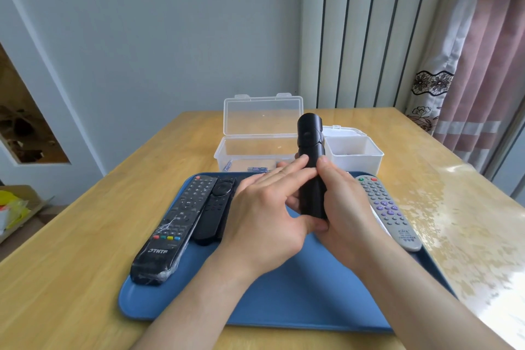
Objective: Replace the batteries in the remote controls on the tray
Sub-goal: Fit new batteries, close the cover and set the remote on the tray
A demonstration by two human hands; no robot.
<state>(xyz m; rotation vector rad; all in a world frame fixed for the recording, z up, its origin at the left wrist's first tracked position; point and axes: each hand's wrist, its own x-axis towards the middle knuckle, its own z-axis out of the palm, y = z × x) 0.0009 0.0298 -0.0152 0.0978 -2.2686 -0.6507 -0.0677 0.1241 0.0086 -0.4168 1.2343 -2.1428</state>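
Note:
A slim black remote [311,162] is held up over the blue tray [284,298], its back towards me. My right hand [343,207] grips its lower half, thumb on the back. My left hand [267,213] lies against its left side with straight fingers, fingertips on the back cover. On the tray's left lie a long black remote in plastic wrap [173,224] and a smaller black remote [216,207]. A grey remote with purple buttons [389,210] lies on the tray's right. Blue batteries [257,169] lie in the open clear box [255,148] behind the tray.
A white lidded box [352,150] stands right of the clear box, behind the held remote. The wooden table [71,250] runs to a wall at the back and a curtain at the right. A cardboard box [17,207] sits on the floor at the left.

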